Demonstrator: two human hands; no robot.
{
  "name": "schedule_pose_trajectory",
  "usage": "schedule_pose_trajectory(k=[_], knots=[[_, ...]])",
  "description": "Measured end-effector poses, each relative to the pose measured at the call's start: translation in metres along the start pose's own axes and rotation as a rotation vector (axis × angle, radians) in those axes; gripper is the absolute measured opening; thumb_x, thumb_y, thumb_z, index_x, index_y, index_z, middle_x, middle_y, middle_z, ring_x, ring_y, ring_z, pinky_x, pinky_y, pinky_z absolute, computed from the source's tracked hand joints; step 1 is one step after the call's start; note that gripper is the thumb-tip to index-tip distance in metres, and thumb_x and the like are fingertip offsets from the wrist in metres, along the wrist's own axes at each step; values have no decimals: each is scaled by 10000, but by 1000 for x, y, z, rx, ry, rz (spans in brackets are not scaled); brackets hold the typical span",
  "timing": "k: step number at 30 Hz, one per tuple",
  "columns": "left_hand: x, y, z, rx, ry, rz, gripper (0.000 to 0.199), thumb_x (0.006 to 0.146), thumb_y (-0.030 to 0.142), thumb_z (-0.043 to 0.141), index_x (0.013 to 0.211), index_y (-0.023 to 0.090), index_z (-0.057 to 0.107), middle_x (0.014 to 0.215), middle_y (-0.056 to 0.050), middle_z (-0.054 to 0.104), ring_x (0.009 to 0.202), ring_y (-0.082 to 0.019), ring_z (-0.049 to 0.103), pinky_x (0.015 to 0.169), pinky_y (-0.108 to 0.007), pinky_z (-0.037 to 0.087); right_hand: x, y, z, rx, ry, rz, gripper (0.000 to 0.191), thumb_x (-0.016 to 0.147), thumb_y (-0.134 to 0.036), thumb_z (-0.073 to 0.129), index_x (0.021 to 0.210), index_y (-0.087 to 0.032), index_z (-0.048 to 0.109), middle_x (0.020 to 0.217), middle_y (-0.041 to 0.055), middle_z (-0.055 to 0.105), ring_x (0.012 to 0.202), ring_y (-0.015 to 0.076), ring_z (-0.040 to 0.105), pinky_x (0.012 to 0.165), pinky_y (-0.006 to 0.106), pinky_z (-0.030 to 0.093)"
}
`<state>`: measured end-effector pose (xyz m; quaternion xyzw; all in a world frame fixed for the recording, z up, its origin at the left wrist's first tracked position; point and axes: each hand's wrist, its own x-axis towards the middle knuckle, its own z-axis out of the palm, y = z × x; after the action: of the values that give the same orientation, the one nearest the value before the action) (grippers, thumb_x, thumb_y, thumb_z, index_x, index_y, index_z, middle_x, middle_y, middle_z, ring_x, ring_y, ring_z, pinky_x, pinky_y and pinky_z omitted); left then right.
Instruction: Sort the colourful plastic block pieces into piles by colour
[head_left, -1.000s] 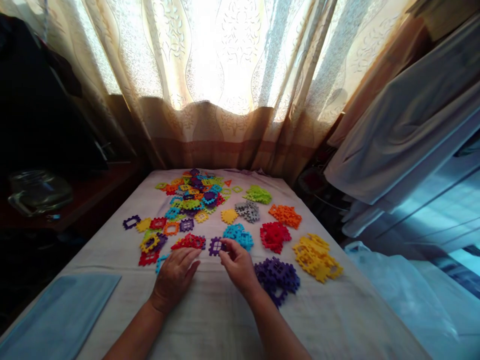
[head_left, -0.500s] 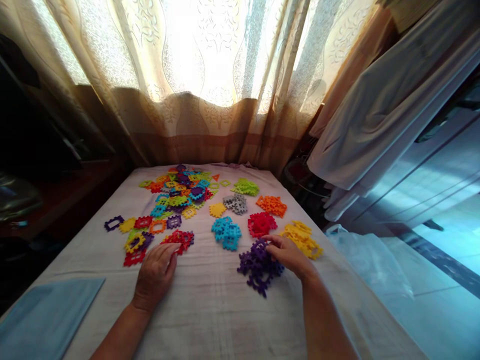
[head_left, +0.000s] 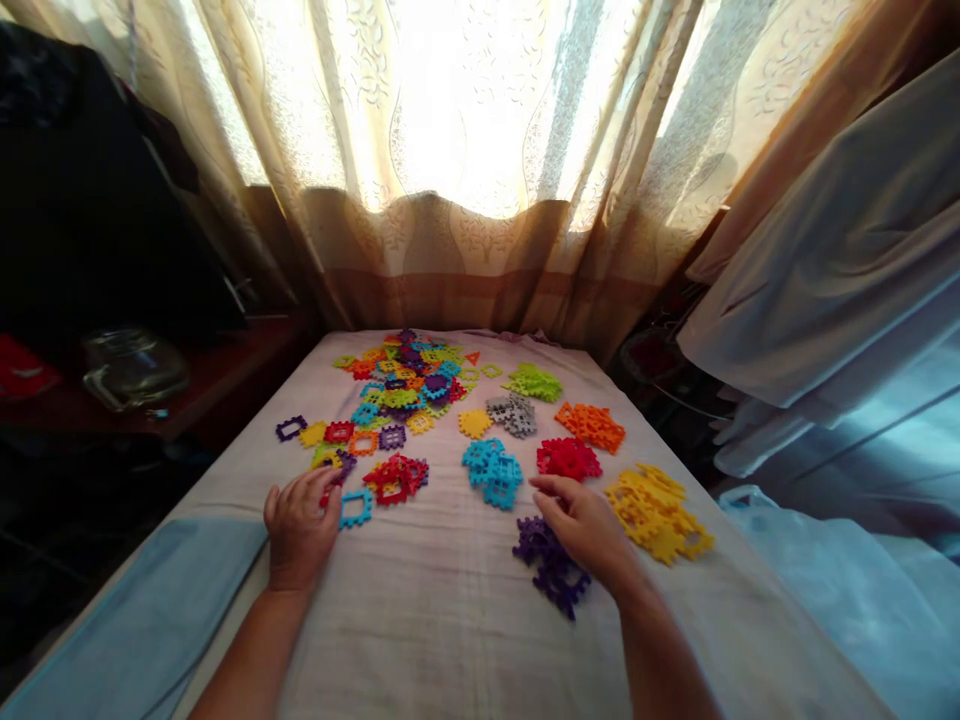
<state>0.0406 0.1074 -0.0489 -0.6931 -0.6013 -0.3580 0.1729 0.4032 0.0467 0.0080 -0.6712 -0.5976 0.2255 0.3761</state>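
Note:
My left hand [head_left: 304, 525] is at the small left pile, with its fingers and thumb bent around a red plastic interlocking tile [head_left: 325, 497]. A blue square frame tile [head_left: 355, 508] lies beside the thumb, and yellow and purple tiles lie just beyond the fingertips. My right hand [head_left: 581, 525] is over the far right side of the purple tile pile [head_left: 555, 570], its fingers stretched forward and nothing visible in them. Its fingertips are between the cyan tiles [head_left: 493, 472] and the red pile [head_left: 568, 459].
A large mixed heap of tiles [head_left: 405, 385] covers the far left of the cloth-covered bed or table [head_left: 442, 620]. Yellow [head_left: 660, 510], orange [head_left: 591, 426], grey [head_left: 512, 414] and green [head_left: 532, 381] piles lie to the right. A blue folded cloth [head_left: 157, 610] is at front left.
My left hand has moved from the red middle pile to the left pile, and the blue frame tile now shows. My right hand has lifted off the purple tiles. The view has turned left.

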Motion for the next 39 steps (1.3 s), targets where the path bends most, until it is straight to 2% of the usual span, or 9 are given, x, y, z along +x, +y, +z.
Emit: schedule_pose_trajectory(k=[6,10,17,21,24,27,34,36,39], knots=[[-5,-16,-1,42,-68,-84,224,880,281,500,1018,236,672,1087,-94,694,1018,-270,603,983,-488,350,-18,-30,87,-24,-231,-191,229,792,-212,539,900,-206,740,889,69,726,711,180,643,713,300,489],[-4,-18,-1,50,-98,-74,225,870,282,521,1015,260,692,1103,-82,688,1023,-256,594,978,-470,362,-23,-25,114,-24,-264,-270,239,808,-171,502,862,-208,732,852,69,709,796,191,655,741,285,484],[17,-14,4,167,-248,-12,208,821,276,596,987,265,723,1200,-110,649,1163,-314,524,1040,-589,275,-21,-12,118,139,-160,-244,237,817,-205,491,866,-196,723,845,76,716,816,209,673,746,303,512],[28,-19,7,235,-265,-2,143,792,285,629,898,234,711,1209,-125,642,1182,-315,511,1055,-594,259,-24,-12,120,152,-146,-284,236,812,-190,490,869,-202,719,840,70,712,815,204,671,749,302,512],[34,-22,8,216,-283,-32,55,769,252,633,784,233,682,1180,-110,658,1176,-310,515,1047,-595,269,-25,-14,120,148,-131,-284,239,808,-184,485,856,-206,718,832,67,712,811,201,670,750,302,511],[37,-20,8,157,-264,-54,58,773,243,611,736,227,652,1164,-104,670,1172,-316,523,1040,-607,274,-26,-16,119,165,-108,-286,246,810,-184,476,841,-211,718,811,65,711,796,196,669,732,292,511],[42,3,-4,-111,-69,128,190,895,327,480,895,230,644,1104,-82,702,1069,-259,613,993,-476,397,-23,-12,127,238,-34,-231,268,812,-226,496,959,-200,718,848,69,715,758,190,668,716,288,530],[40,12,-7,-201,-73,131,249,920,374,445,903,227,646,1018,-75,721,973,-234,651,919,-415,465,-23,-11,129,277,-32,-168,315,814,-260,508,1061,-192,691,859,62,708,641,158,637,628,266,527],[31,30,-8,-357,-143,50,306,928,438,428,912,231,654,899,-45,733,843,-199,681,796,-334,526,-22,-13,129,355,-29,-111,422,809,-309,539,1206,-187,618,911,56,694,526,111,566,527,238,499]])
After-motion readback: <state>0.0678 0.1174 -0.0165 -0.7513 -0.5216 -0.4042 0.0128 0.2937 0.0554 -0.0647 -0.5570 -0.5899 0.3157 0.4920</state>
